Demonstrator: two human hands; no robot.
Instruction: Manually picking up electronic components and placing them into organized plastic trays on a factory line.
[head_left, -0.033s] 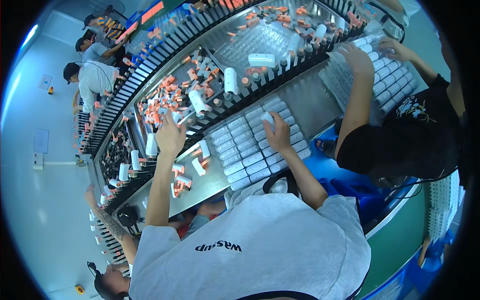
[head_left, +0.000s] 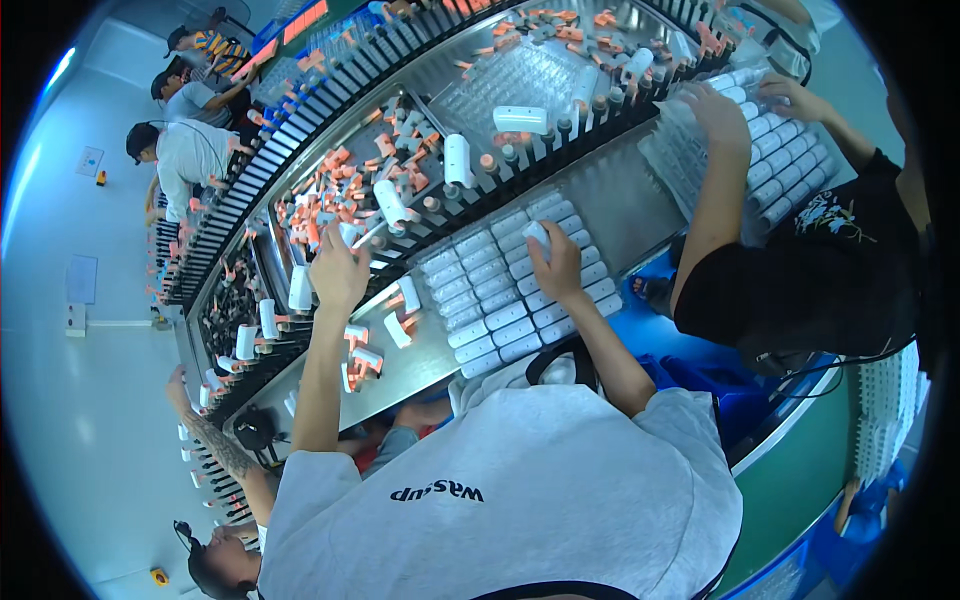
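Note:
My right hand (head_left: 556,266) is closed on a small white plastic casing (head_left: 537,233) above a clear tray (head_left: 420,278) filled with rows of similar white casings. My left hand (head_left: 340,273) reaches to the line of upright black posts (head_left: 470,205). Its fingers curl around a white casing (head_left: 349,233) at the posts, mostly hidden by the hand. Beside it, another white casing (head_left: 391,206) sits on the line. Between my arms, several white casings with orange clips (head_left: 366,361) lie loose on the metal bench (head_left: 415,365).
Beyond the posts, a metal trough (head_left: 430,130) holds piled orange and grey parts (head_left: 330,190). At right, a co-worker's hand (head_left: 718,118) is over another tray of white casings (head_left: 775,165). A co-worker's tattooed forearm (head_left: 215,445) reaches toward the line at lower left.
The white casings on the posts have shifted slightly to the left, and my left hand has moved slightly with them. My right hand stays in place.

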